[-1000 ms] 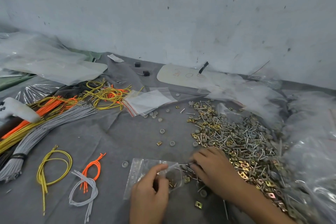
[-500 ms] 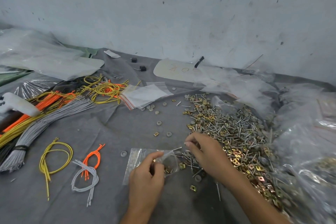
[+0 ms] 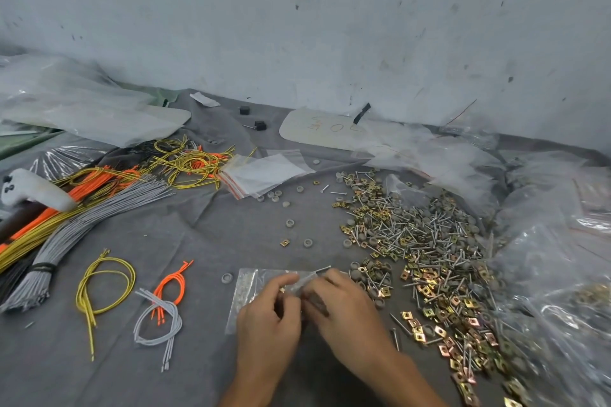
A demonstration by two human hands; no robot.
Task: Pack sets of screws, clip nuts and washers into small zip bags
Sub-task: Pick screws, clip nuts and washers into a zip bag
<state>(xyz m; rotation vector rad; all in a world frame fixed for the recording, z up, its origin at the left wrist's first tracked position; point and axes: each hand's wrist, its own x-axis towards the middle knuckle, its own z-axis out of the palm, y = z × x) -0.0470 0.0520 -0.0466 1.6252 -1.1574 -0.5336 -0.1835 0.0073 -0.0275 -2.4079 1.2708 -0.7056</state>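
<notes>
The left grip [image 3: 267, 317] is appearing as a bare hand, uncovered from fingertips to wrist. The right grip [image 3: 344, 311] is appearing likewise bare. The left forearm [image 3: 251, 383] and the right forearm [image 3: 400, 373] are running uncovered to the lower frame edge. Knuckles and finger joints are showing plainly; fingernail detail is blurring and cannot be told.

1 wide-angle view from a head-worn camera, facing forward and down over a grey cloth [image 3: 205, 241]; left hand [image 3: 267, 317] and right hand [image 3: 344, 311], pinching a zip bag [image 3: 248, 284], lie nearest at bottom centre; a pale wall [image 3: 297, 26] lies farthest, across the top.
</notes>
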